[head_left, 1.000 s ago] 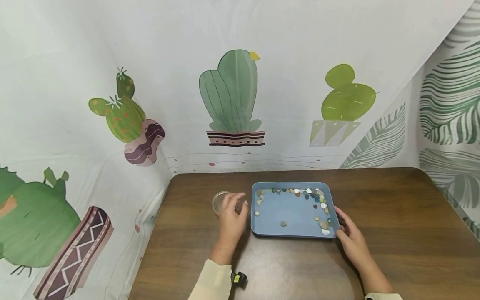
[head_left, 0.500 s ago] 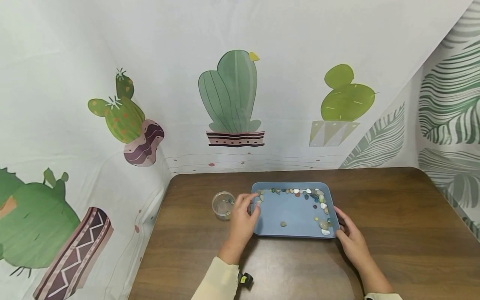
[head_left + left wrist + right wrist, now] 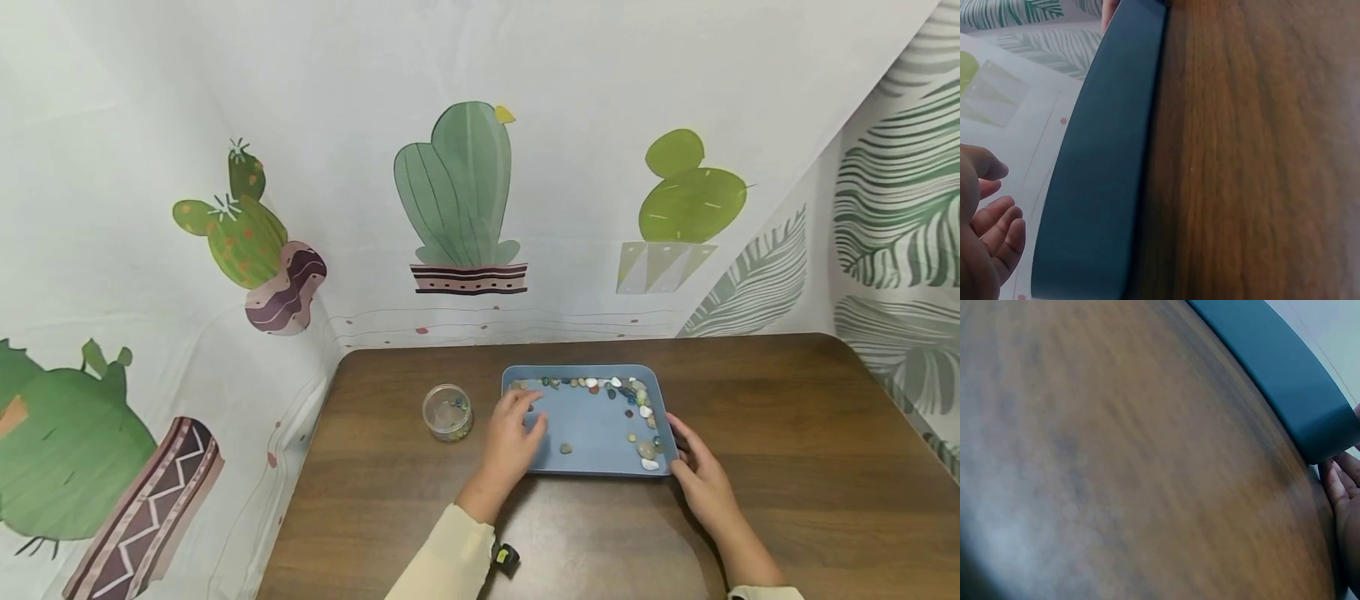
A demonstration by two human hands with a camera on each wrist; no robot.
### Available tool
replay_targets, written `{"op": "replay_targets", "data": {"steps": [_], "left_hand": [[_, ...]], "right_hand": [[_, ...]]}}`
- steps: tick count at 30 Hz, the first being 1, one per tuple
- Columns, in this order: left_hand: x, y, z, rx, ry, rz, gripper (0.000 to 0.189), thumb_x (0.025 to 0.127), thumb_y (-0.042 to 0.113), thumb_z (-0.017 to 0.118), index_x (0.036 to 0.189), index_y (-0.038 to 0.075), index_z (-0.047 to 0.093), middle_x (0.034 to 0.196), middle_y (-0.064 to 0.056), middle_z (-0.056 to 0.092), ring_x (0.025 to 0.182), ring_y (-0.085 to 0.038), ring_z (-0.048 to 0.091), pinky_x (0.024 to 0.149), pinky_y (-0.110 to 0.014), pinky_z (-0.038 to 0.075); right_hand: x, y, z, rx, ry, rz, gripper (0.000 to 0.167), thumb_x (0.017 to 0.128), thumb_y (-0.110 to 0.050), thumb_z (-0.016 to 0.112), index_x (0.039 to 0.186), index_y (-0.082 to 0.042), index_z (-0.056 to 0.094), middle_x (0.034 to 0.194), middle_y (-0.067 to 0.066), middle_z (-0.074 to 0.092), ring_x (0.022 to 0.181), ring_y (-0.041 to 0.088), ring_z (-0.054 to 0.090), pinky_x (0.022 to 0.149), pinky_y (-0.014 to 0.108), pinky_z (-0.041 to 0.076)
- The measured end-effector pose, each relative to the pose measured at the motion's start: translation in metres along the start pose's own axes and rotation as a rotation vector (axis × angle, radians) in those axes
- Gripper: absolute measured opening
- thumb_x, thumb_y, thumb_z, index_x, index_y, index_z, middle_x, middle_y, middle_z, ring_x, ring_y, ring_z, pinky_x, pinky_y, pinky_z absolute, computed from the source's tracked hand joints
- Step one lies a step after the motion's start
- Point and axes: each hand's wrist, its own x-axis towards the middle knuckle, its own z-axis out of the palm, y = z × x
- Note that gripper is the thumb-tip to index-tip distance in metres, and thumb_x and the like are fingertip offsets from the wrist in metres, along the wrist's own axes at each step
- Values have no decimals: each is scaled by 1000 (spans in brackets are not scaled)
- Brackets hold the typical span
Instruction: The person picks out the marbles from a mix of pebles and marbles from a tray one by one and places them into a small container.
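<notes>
A blue rectangular tray (image 3: 592, 433) lies on the wooden table, with small coloured pebbles along its left, far and right sides. One grey-brown pebble (image 3: 566, 448) lies by itself near the front wall. Over the tray's left part hovers my left hand (image 3: 513, 437), thumb and loosely bent fingers apart; in the left wrist view nothing shows between them. That hand hides some pebbles at the left side. My right hand (image 3: 701, 475) holds the tray's near right corner. Its fingers (image 3: 1338, 484) press against the tray's outer wall (image 3: 1291, 387) in the right wrist view.
A clear round tub (image 3: 447, 421) with a few small pebbles in it stands left of the tray. Behind the table (image 3: 810, 433) hangs a white cloth (image 3: 585, 292) printed with cacti. A small black device (image 3: 506, 557) sits at my left wrist.
My left hand has moved right, from beside the clear tub to over the tray's left part, uncovering the tub. My right hand stays at the tray's corner.
</notes>
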Motion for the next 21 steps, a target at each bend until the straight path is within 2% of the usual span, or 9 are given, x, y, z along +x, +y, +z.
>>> {"op": "replay_targets", "data": {"steps": [5,13,21], "left_hand": [[5,1,10,14,-43,-18,35,91,18,73,126,13,69,115,-4,66,91,-17,66,73,-20,53],[17,5,24,50,-177,-79,38,94,22,69,131,14,67,124,-4,66,99,-15,67,85,-32,55],[29,14,35,74,-283,-92,36,96,22,65,131,13,67,128,-5,65,100,-13,67,83,-28,55]], "right_hand": [[0,0,0,-5,6,-1,71,97,0,48,160,-26,30,163,15,33,119,-24,30,90,-5,31],[0,0,0,-3,12,-20,70,97,0,48,160,-25,30,162,16,34,120,-24,30,91,-5,31],[-1,2,0,-9,15,-24,70,96,1,48,159,-25,31,162,16,35,119,-25,30,91,-5,30]]}}
